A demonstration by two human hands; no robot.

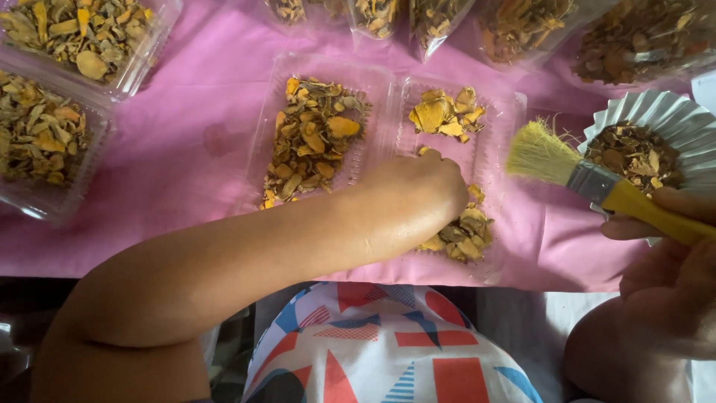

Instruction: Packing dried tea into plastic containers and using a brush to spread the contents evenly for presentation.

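My left hand (418, 190) reaches across into the right half of an open clear plastic clamshell box (498, 134) and rests on dried yellow-orange root slices (466, 231); its fingers are curled down among them, and whether they grip any is hidden. More slices (445, 113) lie at that half's far end. The left half holds a fuller heap of slices (313, 142). My right hand (671, 254) grips a yellow-handled paintbrush (589, 179), its pale bristles pointing left above the box's right edge.
A silver fluted foil cup (690, 123) with dark dried bits stands at the right. Filled clear boxes (56, 130) sit at the far left, clear bags of slices (522, 26) along the back. All rest on a pink cloth (201, 134).
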